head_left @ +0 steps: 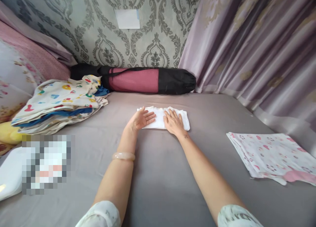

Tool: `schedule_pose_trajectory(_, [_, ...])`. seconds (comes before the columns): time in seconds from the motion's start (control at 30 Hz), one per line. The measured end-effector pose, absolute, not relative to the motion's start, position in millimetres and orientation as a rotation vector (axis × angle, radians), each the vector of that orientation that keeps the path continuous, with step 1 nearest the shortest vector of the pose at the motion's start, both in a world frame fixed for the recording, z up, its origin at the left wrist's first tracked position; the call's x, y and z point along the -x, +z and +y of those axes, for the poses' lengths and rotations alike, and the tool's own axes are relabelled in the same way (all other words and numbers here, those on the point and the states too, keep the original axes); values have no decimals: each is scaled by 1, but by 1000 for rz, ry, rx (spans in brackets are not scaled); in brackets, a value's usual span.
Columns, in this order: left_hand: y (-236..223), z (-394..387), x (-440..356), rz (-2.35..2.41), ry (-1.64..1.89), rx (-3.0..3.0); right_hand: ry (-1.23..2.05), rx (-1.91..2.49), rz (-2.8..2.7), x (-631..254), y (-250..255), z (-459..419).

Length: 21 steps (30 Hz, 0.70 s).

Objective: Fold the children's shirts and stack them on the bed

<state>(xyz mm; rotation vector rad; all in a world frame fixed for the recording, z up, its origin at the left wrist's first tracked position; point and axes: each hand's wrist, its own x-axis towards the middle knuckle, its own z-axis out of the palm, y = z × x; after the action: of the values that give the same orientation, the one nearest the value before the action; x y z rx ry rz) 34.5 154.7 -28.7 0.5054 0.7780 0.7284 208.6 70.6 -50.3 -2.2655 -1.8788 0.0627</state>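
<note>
White cloth [160,121] partly hidden under right hand [174,122]. Pixelated item [50,162] at left unidentifiable. Pink-patterned cloth [274,154] cut off by right edge.

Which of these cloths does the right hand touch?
The middle white cloth: the right hand lies on it; the printed pile at left and pink-patterned cloth at right lie untouched.

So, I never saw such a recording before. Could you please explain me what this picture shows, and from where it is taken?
There is no machine: these are a person's own bare hands, seen from a camera worn on the head, looking forward and down. On the grey sheet lies a folded white cloth. The right hand lies flat on it; the left hand is open at its left end. Neither grips anything. A fabric stack lies left, folded pink-patterned fabric right, and a long black-and-pink bag behind.
</note>
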Motion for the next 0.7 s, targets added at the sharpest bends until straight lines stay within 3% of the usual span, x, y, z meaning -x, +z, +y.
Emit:
schedule_pose_trajectory(0.23, [-21,154,-33,776,732,-483,200,2210,-1879,-221,-40,67])
schedule_pose_trajectory(0.7, [-29,159,-30,785,764,-400,177,2336,-1812,-246,-49,60])
